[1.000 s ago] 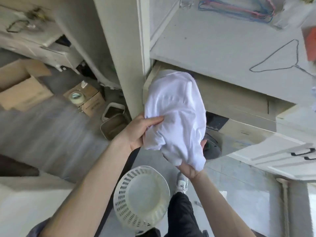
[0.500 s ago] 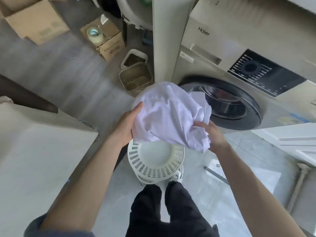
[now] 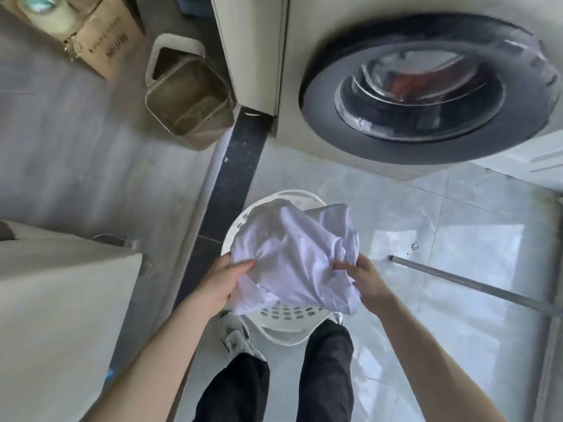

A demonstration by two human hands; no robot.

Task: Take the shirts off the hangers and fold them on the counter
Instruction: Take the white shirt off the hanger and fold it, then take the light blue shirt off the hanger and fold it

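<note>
A crumpled white shirt is bunched over the mouth of a white perforated laundry basket that stands on the floor between my feet. My left hand holds the shirt's left side, thumb on top of the cloth. My right hand pinches the cloth on its right side. The shirt covers most of the basket's opening, so the inside is hidden. No hanger and no counter top are in view.
A front-loading washing machine is straight ahead, its round door shut. A beige bin and a cardboard box stand on the floor to the left. A pale cabinet is at my left, a metal rod at my right.
I have looked down from the counter to the floor. Both hands have lowered the bunched shirt from chest height onto the basket's opening.
</note>
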